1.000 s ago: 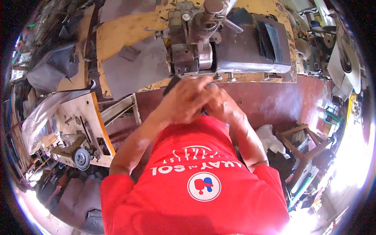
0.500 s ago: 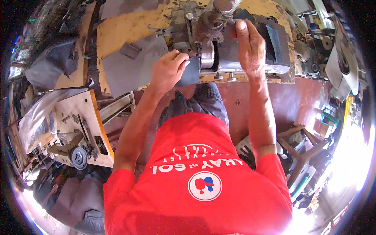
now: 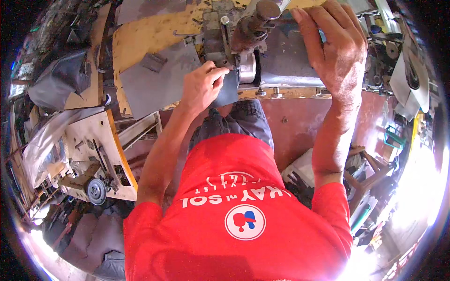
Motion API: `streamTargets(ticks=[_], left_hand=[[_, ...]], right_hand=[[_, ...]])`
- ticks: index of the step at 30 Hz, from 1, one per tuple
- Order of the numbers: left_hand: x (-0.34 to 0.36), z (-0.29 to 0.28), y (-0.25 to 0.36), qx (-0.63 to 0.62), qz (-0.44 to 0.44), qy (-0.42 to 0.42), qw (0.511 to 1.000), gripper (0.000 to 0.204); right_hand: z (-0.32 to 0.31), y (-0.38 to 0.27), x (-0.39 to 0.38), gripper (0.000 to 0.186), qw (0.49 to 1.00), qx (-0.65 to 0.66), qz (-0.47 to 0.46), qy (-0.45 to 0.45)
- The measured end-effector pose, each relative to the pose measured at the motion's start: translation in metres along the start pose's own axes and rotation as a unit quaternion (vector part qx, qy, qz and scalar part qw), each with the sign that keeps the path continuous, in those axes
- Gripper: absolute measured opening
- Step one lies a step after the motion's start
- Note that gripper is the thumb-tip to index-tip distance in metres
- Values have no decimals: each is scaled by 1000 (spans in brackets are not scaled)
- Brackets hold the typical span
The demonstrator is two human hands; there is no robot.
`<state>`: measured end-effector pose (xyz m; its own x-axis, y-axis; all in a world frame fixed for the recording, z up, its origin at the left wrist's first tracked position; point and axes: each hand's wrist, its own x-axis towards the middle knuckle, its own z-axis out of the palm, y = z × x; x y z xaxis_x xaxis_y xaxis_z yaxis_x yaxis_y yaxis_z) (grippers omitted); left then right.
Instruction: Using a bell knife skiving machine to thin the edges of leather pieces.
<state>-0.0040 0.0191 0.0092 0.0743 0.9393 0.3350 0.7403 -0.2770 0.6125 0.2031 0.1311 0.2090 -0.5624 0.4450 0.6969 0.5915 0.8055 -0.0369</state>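
Note:
A dark metal machine (image 3: 286,61), looking like a leather skiving machine, stands on the bench, with a shiny round drum (image 3: 247,68) at its front. Just left of that drum, my left hand (image 3: 202,86) is closed, thumb and forefinger pinching a small dark blue-grey sheet piece (image 3: 228,89) beside the metal foot. My right hand (image 3: 338,49) is raised over the machine's right part, thumb and fingers apart. Its far fingertips reach the picture's top edge, and whether they touch anything I cannot tell. A thick round-topped metal post (image 3: 268,10) rises between the hands.
A large grey sheet (image 3: 161,77) lies on the worn yellow bench top (image 3: 159,33), bearing a small dark scrap (image 3: 153,62). Grey folded material (image 3: 61,79) sits farther left. Below it stands a pale board (image 3: 89,126) with a grey wheel (image 3: 96,189). A wooden frame (image 3: 368,180) is at the right.
My right hand has moved rightward and farther out from beside the post, its fingers opening out. My left hand stays at the drum, still pinching the small piece.

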Motion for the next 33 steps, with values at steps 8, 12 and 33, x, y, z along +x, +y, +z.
streamTargets(ticks=[8, 12, 33], left_hand=[[-2, 1, -4, 11, -2, 13, 1000, 21], [5, 8, 1, 80, 47, 37, 995, 25], [-26, 35, -3, 172, 104, 44, 979, 48]], right_hand=[[22, 10, -22, 6, 999, 25, 18, 44], [110, -3, -99, 23, 912, 249, 299, 134], [124, -99, -229, 18, 653, 524, 540, -84]])
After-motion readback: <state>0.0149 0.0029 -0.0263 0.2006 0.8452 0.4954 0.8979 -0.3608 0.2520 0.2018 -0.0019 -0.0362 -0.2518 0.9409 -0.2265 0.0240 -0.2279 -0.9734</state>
